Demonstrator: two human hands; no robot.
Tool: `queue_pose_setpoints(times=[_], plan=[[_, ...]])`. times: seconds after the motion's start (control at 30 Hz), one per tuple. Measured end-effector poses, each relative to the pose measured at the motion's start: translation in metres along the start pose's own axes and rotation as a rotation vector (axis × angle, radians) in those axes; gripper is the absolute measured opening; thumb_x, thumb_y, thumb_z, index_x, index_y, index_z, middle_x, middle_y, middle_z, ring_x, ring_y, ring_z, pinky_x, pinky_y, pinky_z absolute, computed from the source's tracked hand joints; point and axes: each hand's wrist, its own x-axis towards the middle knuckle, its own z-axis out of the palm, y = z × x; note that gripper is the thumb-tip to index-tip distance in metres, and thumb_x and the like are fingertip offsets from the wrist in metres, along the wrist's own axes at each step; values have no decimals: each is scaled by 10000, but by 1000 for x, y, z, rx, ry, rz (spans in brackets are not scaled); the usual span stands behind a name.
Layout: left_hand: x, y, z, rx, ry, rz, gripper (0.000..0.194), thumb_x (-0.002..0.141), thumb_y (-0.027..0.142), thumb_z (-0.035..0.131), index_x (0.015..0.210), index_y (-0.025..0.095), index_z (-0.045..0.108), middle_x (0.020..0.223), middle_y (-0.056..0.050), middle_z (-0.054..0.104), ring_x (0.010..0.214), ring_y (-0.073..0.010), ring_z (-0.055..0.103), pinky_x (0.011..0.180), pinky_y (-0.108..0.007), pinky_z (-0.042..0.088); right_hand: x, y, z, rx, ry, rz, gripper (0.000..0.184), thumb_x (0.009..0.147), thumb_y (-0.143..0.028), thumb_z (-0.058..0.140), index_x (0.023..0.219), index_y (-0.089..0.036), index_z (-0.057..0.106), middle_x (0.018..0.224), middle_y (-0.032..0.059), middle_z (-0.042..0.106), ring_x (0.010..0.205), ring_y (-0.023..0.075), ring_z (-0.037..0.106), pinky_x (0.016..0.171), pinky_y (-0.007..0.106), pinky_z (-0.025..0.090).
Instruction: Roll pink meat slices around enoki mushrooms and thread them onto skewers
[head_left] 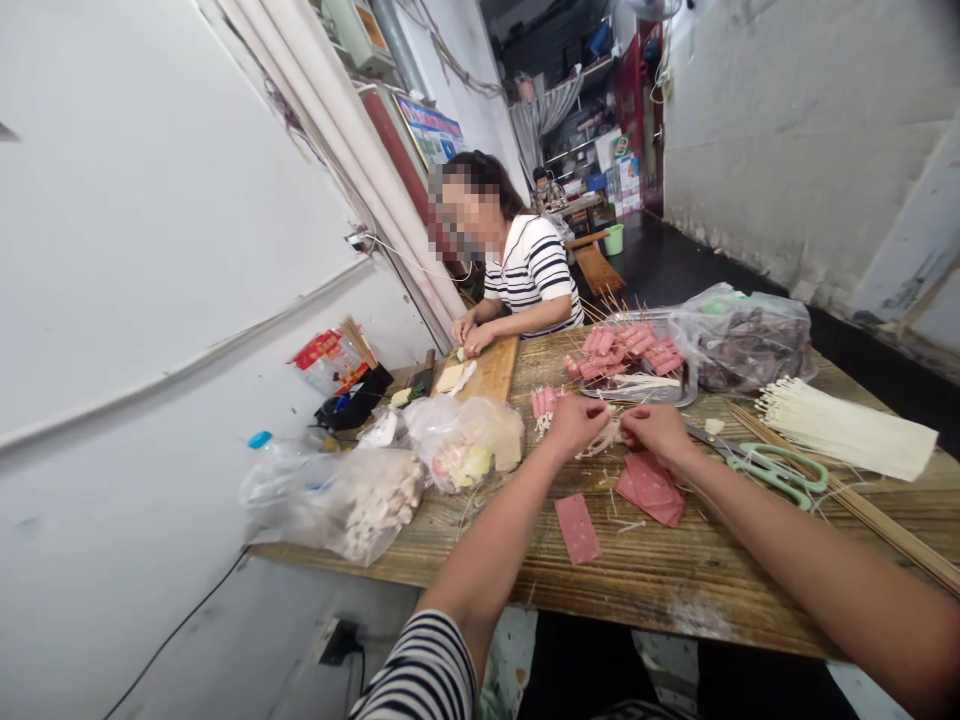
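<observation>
Over the middle of the wooden table (637, 590), my left hand (579, 426) and my right hand (658, 432) face each other with fingers pinched. A few thin white enoki mushrooms (602, 438) span the gap between them, gripped from both sides. Below my right hand lies a stack of pink meat slices (651, 488). One single pink slice (577, 529) lies flat, nearer the table's front edge. Beside my left hand is a small group of pink rolls (546, 405) with enoki ends sticking out. Loose mushroom bits are scattered around the slices.
A clear tray (686, 385) holds skewered pink rolls. To its right are a dark-filled plastic bag (742, 340), an enoki bunch (847, 428), green-handled scissors (780, 470) and bamboo skewers (885, 520). Bagged mushrooms (382, 500) sit left. A co-worker (525, 265) handles food at a cutting board (499, 375).
</observation>
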Motion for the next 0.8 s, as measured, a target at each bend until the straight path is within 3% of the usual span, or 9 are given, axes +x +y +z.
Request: queue_pose_setpoints(times=[0.1, 0.23, 0.4, 0.53, 0.63, 0.7, 0.8], plan=[[-4, 5, -17, -80, 41, 26, 306, 818, 254, 532, 546, 131, 599, 504, 50, 411, 528, -78, 367, 526, -214, 260, 4, 4, -2, -133, 21, -2, 167, 676, -198, 514, 639, -163, 674, 507, 16, 641, 444, 126, 566, 425, 198, 389], [-17, 17, -48, -360, 174, -56, 278, 793, 399, 606, 760, 142, 707, 587, 34, 556, 554, -91, 471, 539, -205, 360, 8, 2, -7, -326, 57, -33, 155, 687, -194, 547, 636, -180, 693, 497, 11, 634, 475, 135, 577, 441, 207, 343], [-41, 28, -78, -715, 347, -132, 365, 691, 444, 736, 877, 130, 741, 702, -13, 685, 575, -98, 556, 563, -216, 461, -3, -20, -20, -498, 57, -113, 152, 718, -226, 585, 714, -180, 730, 700, 70, 714, 662, 203, 647, 546, 251, 395], [-58, 30, -78, -805, 420, -148, 336, 673, 416, 767, 863, 139, 753, 714, -20, 706, 601, -89, 572, 580, -202, 461, -31, -64, -31, -462, 78, -329, 307, 845, -367, 487, 886, -205, 745, 923, 89, 723, 829, 230, 641, 687, 292, 427], [-68, 34, -67, -904, 433, -194, 373, 632, 424, 791, 871, 140, 753, 736, -24, 712, 596, -85, 568, 588, -211, 464, -54, -97, -27, -270, -167, -488, 333, 814, -446, 528, 941, -220, 737, 782, 25, 694, 679, 170, 578, 609, 260, 390], [-76, 37, -60, -981, 433, -228, 391, 598, 414, 812, 866, 135, 751, 724, -19, 707, 582, -78, 560, 589, -212, 463, -66, -110, -21, -248, -303, -501, 315, 781, -442, 560, 899, -207, 733, 635, -9, 617, 566, 131, 483, 537, 245, 321], [-89, 38, -52, -1097, 418, -270, 376, 579, 392, 827, 832, 127, 744, 648, -2, 679, 560, -73, 562, 594, -207, 463, -75, -113, -11, -365, -285, -489, 277, 789, -408, 549, 741, -184, 705, 552, -21, 531, 517, 106, 399, 514, 245, 253]])
